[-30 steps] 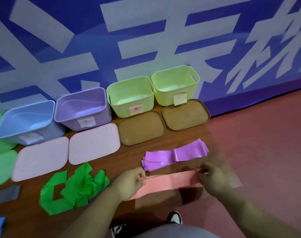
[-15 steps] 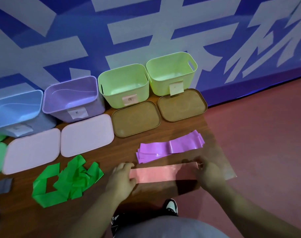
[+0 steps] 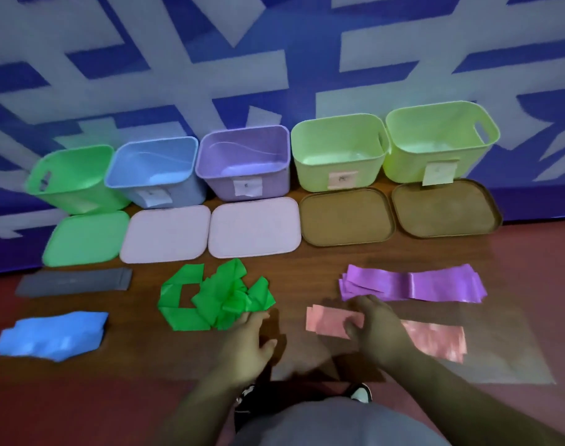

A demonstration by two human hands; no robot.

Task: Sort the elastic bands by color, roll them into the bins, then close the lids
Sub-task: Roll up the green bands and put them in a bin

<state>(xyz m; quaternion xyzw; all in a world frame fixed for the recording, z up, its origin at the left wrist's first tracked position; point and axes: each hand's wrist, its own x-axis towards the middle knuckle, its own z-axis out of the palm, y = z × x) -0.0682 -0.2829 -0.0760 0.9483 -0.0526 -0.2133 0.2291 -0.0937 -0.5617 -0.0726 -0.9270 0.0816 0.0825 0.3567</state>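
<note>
Five open bins stand along the wall: green [image 3: 71, 185], blue [image 3: 152, 172], purple [image 3: 242, 162] and two lime ones [image 3: 335, 156] [image 3: 435, 140]. Bands lie in separate piles on the wooden board: grey [image 3: 75, 281], blue [image 3: 52, 334], a tangled green heap [image 3: 210, 297], purple [image 3: 413, 284] and pink [image 3: 432, 339]. My left hand [image 3: 249, 342] reaches forward, its fingertips touching the near right edge of the green heap. My right hand [image 3: 377, 329] lies flat across the middle of the pink band and hides that part of it.
A lid lies flat in front of each bin: green [image 3: 84, 239], two pale pink [image 3: 166, 233] [image 3: 253, 230], two brown [image 3: 345, 217] [image 3: 442, 207]. The blue patterned wall rises right behind the bins. My shoes [image 3: 360, 392] and red floor are near the board's front edge.
My left hand let go of the pink band's left end and moved left to the green heap. My right hand slid from the band's right end to its middle. The view swung left.
</note>
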